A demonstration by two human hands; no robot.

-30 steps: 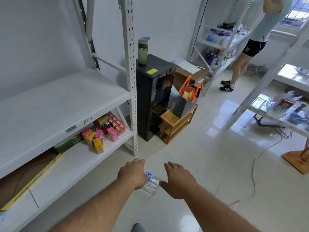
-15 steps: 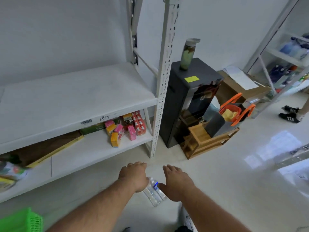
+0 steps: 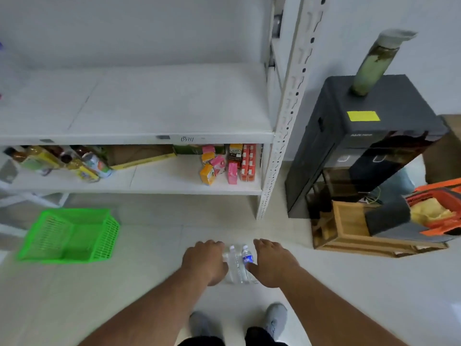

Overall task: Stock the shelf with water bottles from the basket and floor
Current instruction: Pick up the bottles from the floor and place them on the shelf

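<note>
1. A plain white wall (image 3: 139, 28) rises behind the white metal shelving rack (image 3: 287, 116).
2. The pale glossy tiled floor (image 3: 374, 290) reflects soft light.
3. A tall dark grey cabinet (image 3: 331, 151) stands right of the rack, with a low wooden crate-like stand (image 3: 349, 228) in front.

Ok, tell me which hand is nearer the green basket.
Left. The left hand lies between the basket and the bottles; the right hand is beyond the bottles, farther away.

Both arms extended forward and down, forearms bare. Left hand (image 3: 205, 262) back up, fingers curled under. Right hand (image 3: 273, 264) back up, fingers curved downward. Hands near, apart.
</note>
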